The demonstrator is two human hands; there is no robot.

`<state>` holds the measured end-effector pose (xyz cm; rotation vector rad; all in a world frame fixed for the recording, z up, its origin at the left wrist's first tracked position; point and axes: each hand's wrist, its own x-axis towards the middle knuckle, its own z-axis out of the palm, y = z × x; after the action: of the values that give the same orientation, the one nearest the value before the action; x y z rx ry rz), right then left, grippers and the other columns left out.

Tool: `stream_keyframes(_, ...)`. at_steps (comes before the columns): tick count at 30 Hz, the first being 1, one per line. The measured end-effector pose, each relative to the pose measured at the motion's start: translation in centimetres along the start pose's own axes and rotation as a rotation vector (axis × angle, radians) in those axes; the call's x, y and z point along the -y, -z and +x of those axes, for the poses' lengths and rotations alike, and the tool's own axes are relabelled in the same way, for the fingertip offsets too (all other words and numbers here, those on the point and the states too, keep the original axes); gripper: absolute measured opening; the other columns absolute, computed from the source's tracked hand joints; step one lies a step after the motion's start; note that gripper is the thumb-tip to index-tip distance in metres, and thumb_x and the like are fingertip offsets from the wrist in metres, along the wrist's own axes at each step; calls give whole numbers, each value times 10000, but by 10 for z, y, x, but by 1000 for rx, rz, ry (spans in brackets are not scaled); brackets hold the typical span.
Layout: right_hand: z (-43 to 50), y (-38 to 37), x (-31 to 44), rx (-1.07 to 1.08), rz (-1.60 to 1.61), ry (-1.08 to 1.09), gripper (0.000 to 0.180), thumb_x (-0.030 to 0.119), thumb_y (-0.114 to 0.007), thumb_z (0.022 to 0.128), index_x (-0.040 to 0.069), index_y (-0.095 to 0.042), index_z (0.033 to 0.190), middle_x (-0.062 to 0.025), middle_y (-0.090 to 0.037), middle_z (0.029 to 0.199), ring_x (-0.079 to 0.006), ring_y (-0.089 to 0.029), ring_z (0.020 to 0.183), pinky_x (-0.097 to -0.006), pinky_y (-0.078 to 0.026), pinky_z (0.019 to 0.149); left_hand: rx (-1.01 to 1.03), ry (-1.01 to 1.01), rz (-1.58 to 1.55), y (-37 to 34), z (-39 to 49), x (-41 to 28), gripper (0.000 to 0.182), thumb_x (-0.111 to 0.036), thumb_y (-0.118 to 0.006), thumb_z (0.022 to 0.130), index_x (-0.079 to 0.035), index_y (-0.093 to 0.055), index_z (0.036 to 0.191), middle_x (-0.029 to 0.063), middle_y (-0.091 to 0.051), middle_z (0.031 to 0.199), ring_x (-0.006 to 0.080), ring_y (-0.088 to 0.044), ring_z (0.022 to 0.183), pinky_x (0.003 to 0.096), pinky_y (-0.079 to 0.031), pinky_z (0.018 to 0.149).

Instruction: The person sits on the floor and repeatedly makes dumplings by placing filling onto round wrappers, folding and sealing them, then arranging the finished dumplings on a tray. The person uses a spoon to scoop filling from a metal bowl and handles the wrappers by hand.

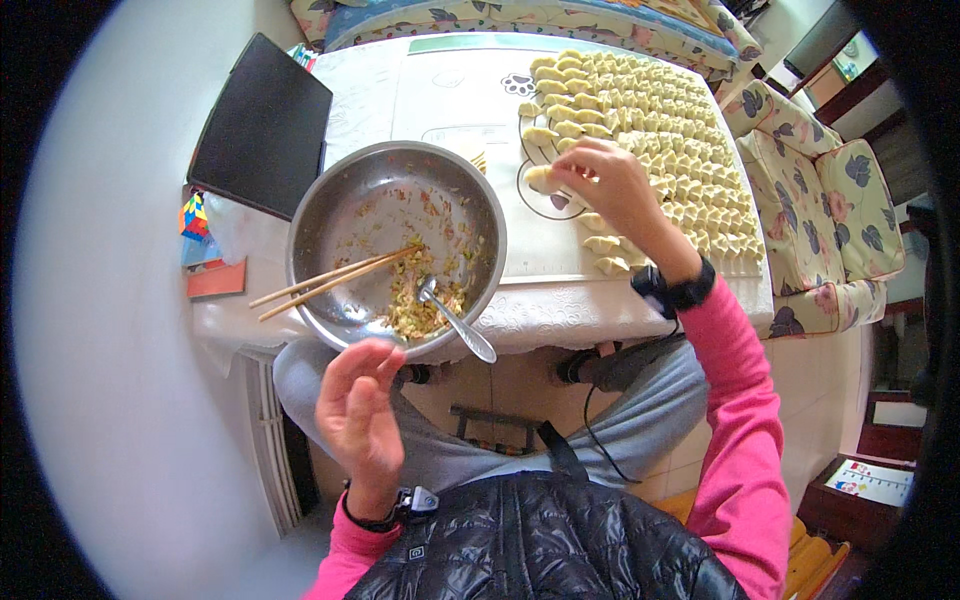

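Note:
My right hand (607, 184) reaches over the white pastry mat (457, 97) and pinches a folded dumpling (540, 180) at the left end of the rows. Dozens of similar uncooked dumplings (667, 150) fill the mat's right side. In front of my lap, my left hand (364, 420) is raised near the bowl's front rim, fingers loosely curled and nothing visible in them. A wide steel bowl (360, 180) holds some chopped filling (409, 304). Resting in it are a metal spoon (461, 326) and a pair of wooden chopsticks (330, 283). Behind the bowl's rim, a stack of wrappers (478, 160) is mostly hidden.
A dark flat panel (262, 124) stands on the table's left, against the wall. Below it are a puzzle cube (193, 217) and an orange-red box (217, 279). A flowered sofa (817, 202) borders the right side. A black cable (592, 427) hangs near my knees.

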<state>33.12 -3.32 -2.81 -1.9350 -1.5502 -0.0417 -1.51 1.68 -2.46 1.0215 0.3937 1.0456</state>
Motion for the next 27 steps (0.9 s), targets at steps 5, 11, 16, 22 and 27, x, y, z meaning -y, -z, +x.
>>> stream_keyframes(5,41,-40,-70,33,-202,35,133,187,-639,827,71,-695,857,-86,-634,843,-250,-623,747,-342,-502,664,-133,-54,119,26,6,-7,142,-96,-559,895,21,-569,974,115,-587,870,200,-555,807,331,-470,767)
stream_keyframes(11,49,-58,-91,119,-312,19,144,219,-618,833,98,-693,846,-69,-625,855,-264,-616,819,-384,-492,727,-154,-52,116,32,15,-7,90,-95,-558,895,-10,-556,925,83,-550,795,172,-522,753,311,-428,709)
stream_keyframes(16,47,-57,-95,141,-326,-42,183,264,-618,812,110,-708,852,-67,-639,865,-262,-624,851,-399,-498,733,-164,-41,83,32,16,-5,87,-97,-555,895,-12,-552,914,81,-543,789,174,-516,740,307,-418,694)
stream_keyframes(22,46,-58,-97,101,-352,45,133,216,-625,818,103,-694,837,-62,-629,842,-260,-611,844,-390,-492,739,-151,-58,107,32,16,-5,109,-119,-559,893,-11,-547,907,78,-537,781,170,-510,729,297,-405,675)
stream_keyframes(27,46,-56,-95,156,-384,14,127,212,-636,811,108,-698,848,-56,-639,859,-258,-614,842,-385,-495,742,-142,-54,108,33,13,-7,109,-115,-561,890,-11,-542,915,75,-531,778,169,-502,725,297,-403,671)
